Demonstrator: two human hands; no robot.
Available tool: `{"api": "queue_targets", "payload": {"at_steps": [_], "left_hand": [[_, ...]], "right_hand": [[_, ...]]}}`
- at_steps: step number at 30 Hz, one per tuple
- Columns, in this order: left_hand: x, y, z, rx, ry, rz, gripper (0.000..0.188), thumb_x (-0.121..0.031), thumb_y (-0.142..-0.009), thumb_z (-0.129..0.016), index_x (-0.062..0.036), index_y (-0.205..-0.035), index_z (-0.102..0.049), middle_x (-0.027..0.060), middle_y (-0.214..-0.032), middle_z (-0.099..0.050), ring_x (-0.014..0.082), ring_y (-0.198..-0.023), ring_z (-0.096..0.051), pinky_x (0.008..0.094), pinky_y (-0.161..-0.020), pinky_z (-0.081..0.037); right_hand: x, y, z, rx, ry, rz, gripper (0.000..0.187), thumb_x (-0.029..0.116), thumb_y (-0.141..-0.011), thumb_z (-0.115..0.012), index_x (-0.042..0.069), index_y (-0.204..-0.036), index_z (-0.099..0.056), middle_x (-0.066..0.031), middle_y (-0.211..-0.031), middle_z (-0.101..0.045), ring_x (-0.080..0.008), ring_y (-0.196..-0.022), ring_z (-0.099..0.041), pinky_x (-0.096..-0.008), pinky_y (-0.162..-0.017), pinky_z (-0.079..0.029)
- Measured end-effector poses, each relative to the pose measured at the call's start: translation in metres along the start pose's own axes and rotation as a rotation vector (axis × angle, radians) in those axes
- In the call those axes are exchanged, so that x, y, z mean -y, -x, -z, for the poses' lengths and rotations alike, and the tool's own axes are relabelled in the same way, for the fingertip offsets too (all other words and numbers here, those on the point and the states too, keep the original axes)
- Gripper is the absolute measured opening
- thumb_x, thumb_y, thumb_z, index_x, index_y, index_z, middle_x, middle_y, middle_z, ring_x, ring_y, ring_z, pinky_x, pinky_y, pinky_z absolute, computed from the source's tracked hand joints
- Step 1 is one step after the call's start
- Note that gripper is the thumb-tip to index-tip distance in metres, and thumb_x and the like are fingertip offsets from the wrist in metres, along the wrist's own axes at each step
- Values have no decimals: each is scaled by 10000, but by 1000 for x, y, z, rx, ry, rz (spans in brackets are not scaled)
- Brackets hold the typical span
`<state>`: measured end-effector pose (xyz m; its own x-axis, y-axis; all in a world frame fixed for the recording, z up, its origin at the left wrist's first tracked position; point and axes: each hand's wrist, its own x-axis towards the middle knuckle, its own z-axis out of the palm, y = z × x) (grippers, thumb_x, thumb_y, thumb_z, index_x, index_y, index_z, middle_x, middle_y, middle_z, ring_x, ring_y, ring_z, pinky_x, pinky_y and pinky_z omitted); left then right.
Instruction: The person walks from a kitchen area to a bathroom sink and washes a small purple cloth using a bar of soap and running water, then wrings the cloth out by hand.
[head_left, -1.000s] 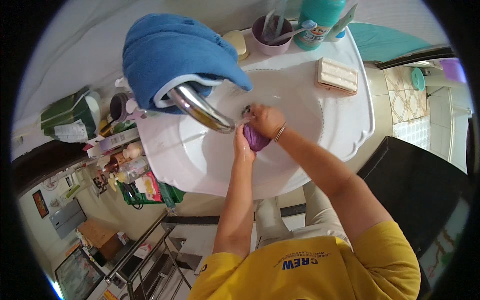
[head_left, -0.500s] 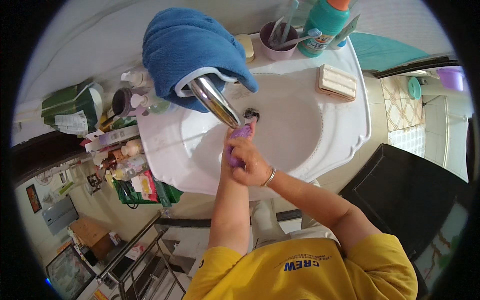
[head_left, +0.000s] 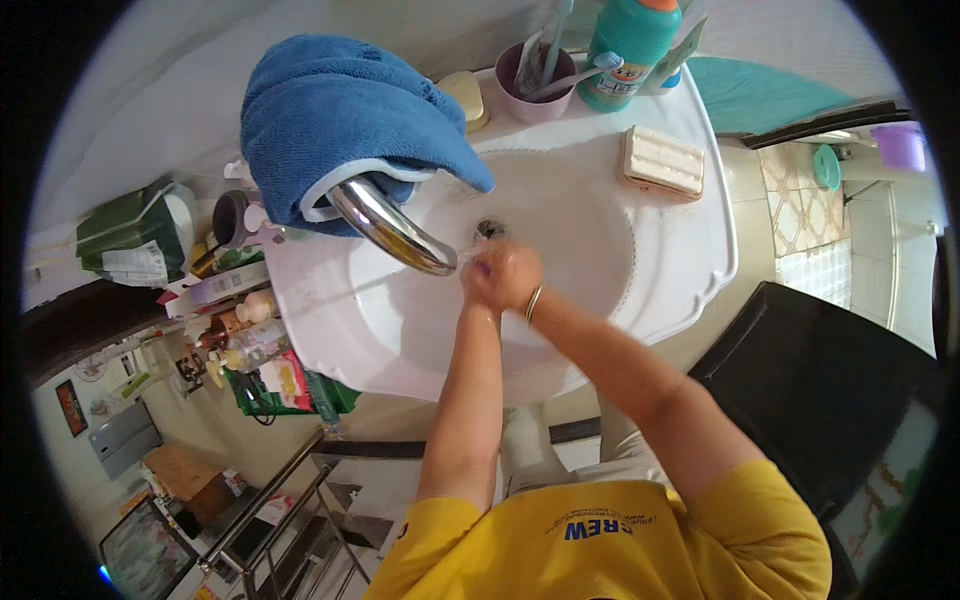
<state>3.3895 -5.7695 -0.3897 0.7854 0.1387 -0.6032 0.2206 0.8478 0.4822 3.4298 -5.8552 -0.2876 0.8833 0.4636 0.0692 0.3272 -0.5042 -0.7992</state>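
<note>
Under the curved chrome faucet (head_left: 390, 225), my two hands are pressed together over the white washbasin (head_left: 590, 290). Blurred by motion, my right hand (head_left: 518, 272), with a bangle at its wrist, is closed over the front of my left hand (head_left: 480, 290). A bit of a soft purple thing (head_left: 484, 268) peeks out between them; most of it is hidden in the grip, and I cannot make out its kind. Water seems to splash at the faucet's mouth. The dark drain (head_left: 490, 229) lies just beyond my hands. A blue towel (head_left: 350, 120) drapes over the faucet's base.
Along the basin's back stand a soap bar (head_left: 463, 100), a purple cup (head_left: 535, 95) with toothbrushes and a teal bottle (head_left: 625, 60). A ridged soap box (head_left: 663, 162) sits at the right. Several bottles (head_left: 255, 340) crowd the left side; a black panel (head_left: 800, 370) stands at right.
My right hand has moved up from my left wrist to clasp my left hand. The purple thing, plainly seen before, is now mostly covered. The view has shifted slightly.
</note>
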Motion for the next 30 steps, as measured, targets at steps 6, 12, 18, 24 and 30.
{"api": "queue_targets", "payload": {"at_steps": [6, 12, 18, 24, 30], "left_hand": [[-64, 65, -56, -185, 196, -237, 302, -235, -878, -423, -14, -1067, -509, 110, -1049, -562, 243, -975, -539, 371, -841, -434], [-31, 109, -71, -159, -136, -210, 242, -223, -857, -518, -13, -968, -564, 101, -1009, -568, 192, -956, -529, 298, -834, -403], [-35, 73, -17, -261, 240, 189, 445, -462, -900, -383, -108, -1160, -457, 81, -1131, -525, 234, -1091, -473, 463, -840, -421], [-30, 42, -50, -132, 331, 131, 313, -324, -887, -466, -45, -1010, -538, 67, -877, -581, 190, -734, -569, 323, -671, -491], [-23, 45, -57, -474, -131, 37, 210, -188, -841, -512, -61, -1001, -562, 71, -1000, -585, 192, -895, -560, 326, -801, -458]], "right_hand": [[-49, -23, 11, -451, 187, -113, 379, 425, -803, -560, 60, -827, -662, -204, -929, -608, -371, -906, -555, -458, -828, -415], [-25, -18, -2, 213, -931, -969, 326, 296, -831, -585, 14, -994, -575, -147, -893, -627, -247, -812, -604, -338, -715, -479], [1, -10, 3, 173, -253, -254, 245, 71, -714, -525, 30, -953, -562, -190, -828, -623, -313, -787, -620, -366, -673, -494], [42, 31, 22, 148, -39, 118, 202, 206, -743, -587, 56, -878, -574, -187, -882, -602, -347, -799, -591, -423, -685, -480], [-66, -39, 6, 259, 95, -335, 359, 394, -799, -580, 45, -884, -583, -185, -771, -622, -371, -797, -602, -452, -685, -478]]}}
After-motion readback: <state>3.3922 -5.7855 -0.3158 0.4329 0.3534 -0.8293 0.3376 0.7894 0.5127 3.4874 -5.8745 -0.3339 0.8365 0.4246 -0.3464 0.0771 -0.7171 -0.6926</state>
